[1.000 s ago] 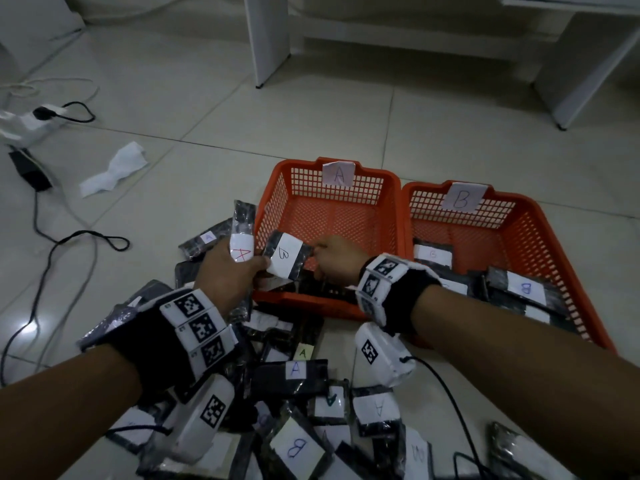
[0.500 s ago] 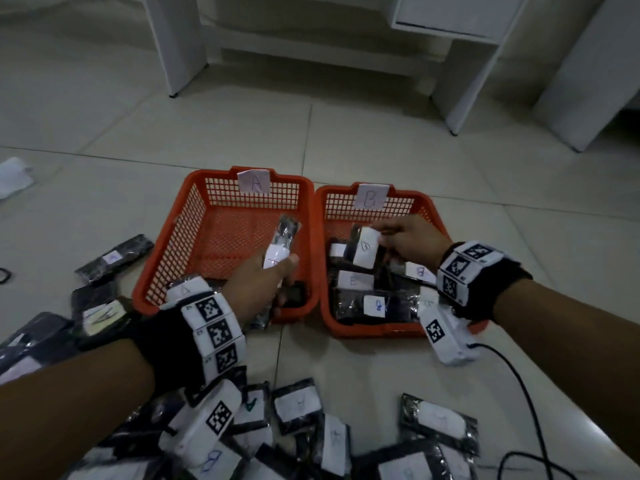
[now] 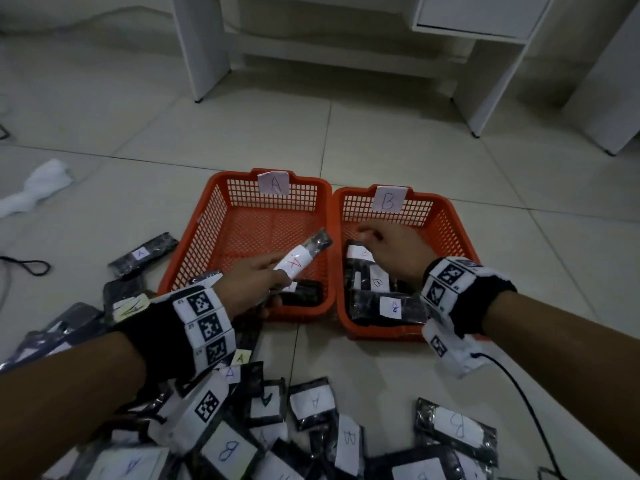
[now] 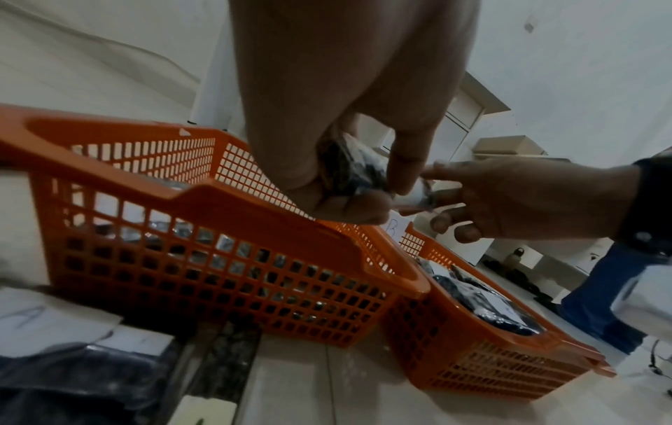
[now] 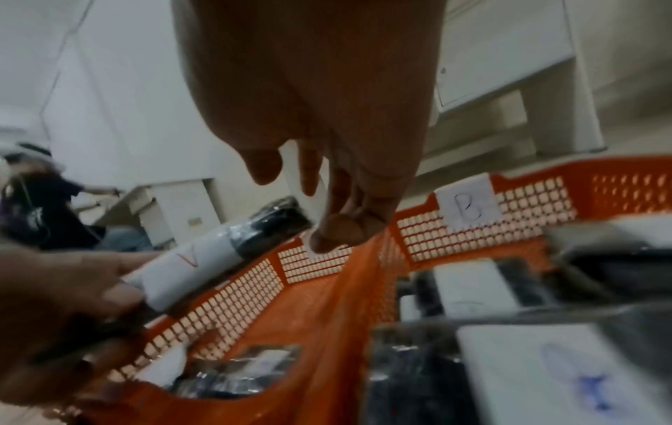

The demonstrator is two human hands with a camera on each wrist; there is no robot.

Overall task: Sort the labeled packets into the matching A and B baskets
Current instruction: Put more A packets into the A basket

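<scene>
Two orange baskets stand side by side on the tiled floor. Basket A (image 3: 202,244) is on the left and basket B (image 3: 453,223) on the right, each with a paper letter tag. My left hand (image 3: 278,271) pinches a dark packet with a red A label (image 3: 298,258) and holds it tilted over basket A's near right part. The same packet (image 5: 196,266) shows in the right wrist view. My right hand (image 3: 367,233) hovers over basket B with relaxed fingers (image 5: 329,207) and holds nothing. A B-labelled packet (image 3: 360,252) lies just under it, on several others.
Many loose A and B packets (image 3: 313,403) are heaped on the floor in front of the baskets and under my left arm. One packet (image 3: 145,252) lies left of basket A. A white cloth (image 3: 34,188), black cables (image 3: 26,266) and white furniture legs (image 3: 204,46) surround the area.
My right hand has let go of the B packet, which now lies in basket B. My left hand still holds the A packet and has moved slightly farther over basket A.
</scene>
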